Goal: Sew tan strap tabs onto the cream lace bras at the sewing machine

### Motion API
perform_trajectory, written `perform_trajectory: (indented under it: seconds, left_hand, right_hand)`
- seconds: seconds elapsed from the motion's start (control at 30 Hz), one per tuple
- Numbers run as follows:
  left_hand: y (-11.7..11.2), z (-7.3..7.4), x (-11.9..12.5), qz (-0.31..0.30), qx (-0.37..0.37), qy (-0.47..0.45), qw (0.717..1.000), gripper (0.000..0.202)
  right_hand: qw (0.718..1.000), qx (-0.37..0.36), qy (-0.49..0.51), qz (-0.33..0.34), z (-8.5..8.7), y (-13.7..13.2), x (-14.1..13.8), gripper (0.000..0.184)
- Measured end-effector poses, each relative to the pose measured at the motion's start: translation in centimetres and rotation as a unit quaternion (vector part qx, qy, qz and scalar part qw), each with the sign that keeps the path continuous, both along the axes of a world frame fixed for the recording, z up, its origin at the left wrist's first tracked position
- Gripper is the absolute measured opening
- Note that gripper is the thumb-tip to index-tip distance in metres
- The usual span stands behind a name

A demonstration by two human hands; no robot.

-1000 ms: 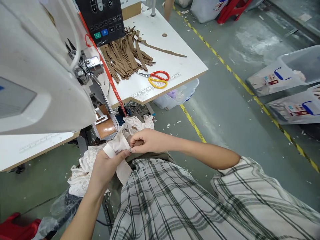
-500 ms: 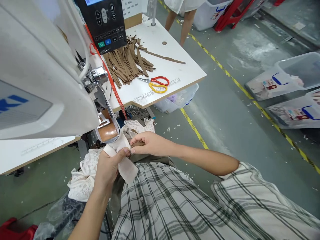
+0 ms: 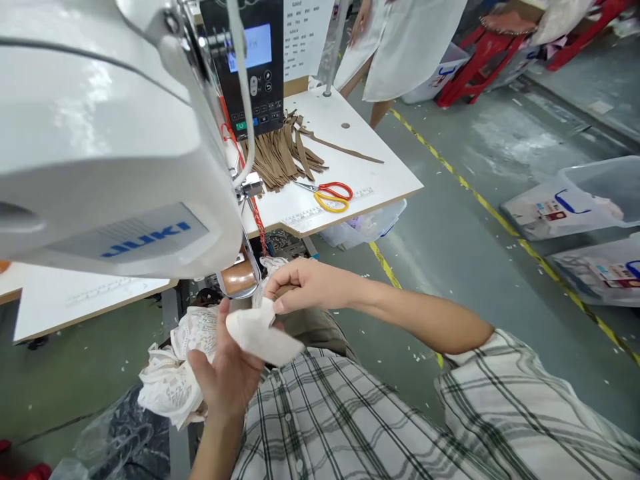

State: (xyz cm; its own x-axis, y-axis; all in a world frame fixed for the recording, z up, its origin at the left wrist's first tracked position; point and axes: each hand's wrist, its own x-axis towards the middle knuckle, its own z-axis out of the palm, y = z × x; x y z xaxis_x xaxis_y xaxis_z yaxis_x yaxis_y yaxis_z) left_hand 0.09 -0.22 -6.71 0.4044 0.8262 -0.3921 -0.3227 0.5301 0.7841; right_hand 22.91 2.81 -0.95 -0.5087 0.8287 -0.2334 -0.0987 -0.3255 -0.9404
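Since a second ago our left hand [image 3: 231, 375] has sunk lower below the sewing machine [image 3: 115, 153] and turned palm-up, and the pale fabric strip [image 3: 260, 337], which hung down from it before, now lies folded across the palm. Our right hand [image 3: 306, 287] has stayed just under the machine's brown cylinder arm [image 3: 239, 279].

We curl the left fingers around the strip from beneath, with the thumb raised beside it. The same hand presses against the bundle of white lace [image 3: 183, 363], which hangs below the machine on its near side. We close the right thumb and fingertips [image 3: 276, 307] in a pinch on the strip's upper end, just beside the cylinder arm.

Behind the machine's needle end, its control panel [image 3: 256, 63] stands upright. Beyond that lie brown strips [image 3: 285, 157] and red-and-yellow scissors [image 3: 331, 195] on the white table [image 3: 380, 173]. Farther off past the machine, a person in a white garment [image 3: 400, 47] stands by the table's far corner.
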Motion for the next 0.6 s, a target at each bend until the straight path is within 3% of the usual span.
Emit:
perform_trajectory:
  seconds: [0.1, 0.2, 0.27, 0.33, 0.4, 0.5, 0.6]
  left_hand:
    - [-0.2, 0.5, -0.4, 0.001, 0.066, -0.024, 0.998, 0.082]
    - [1.2, 0.9, -1.8, 0.070, 0.259, 0.046, 0.962, 0.077]
    - [2.9, 0.5, -3.2, 0.078, 0.410, 0.173, 0.892, 0.086]
    - [4.9, -0.2, -4.6, 0.003, 0.518, 0.302, 0.800, 0.086]
    - [6.9, -0.8, -5.5, -0.094, 0.568, 0.385, 0.721, 0.074]
    - [9.0, -1.4, -5.9, -0.158, 0.602, 0.448, 0.642, 0.062]
    - [9.9, -1.5, -5.9, -0.174, 0.630, 0.474, 0.590, 0.058]
  right_hand:
    - [0.992, 0.034, -0.013, 0.117, 2.3, 2.2, -0.2, 0.012]
    - [0.966, 0.152, -0.152, 0.146, 3.9, 4.6, -0.5, 0.003]
    - [0.934, 0.224, -0.248, 0.127, 4.4, 6.0, -0.7, 0.011]
    - [0.905, 0.265, -0.315, 0.113, 4.6, 6.8, -1.1, 0.021]
    - [0.881, 0.286, -0.361, 0.107, 4.7, 6.9, -1.5, 0.026]
    - [0.859, 0.299, -0.403, 0.096, 4.9, 6.4, -2.0, 0.026]
    - [0.852, 0.298, -0.420, 0.093, 5.0, 6.0, -2.3, 0.024]
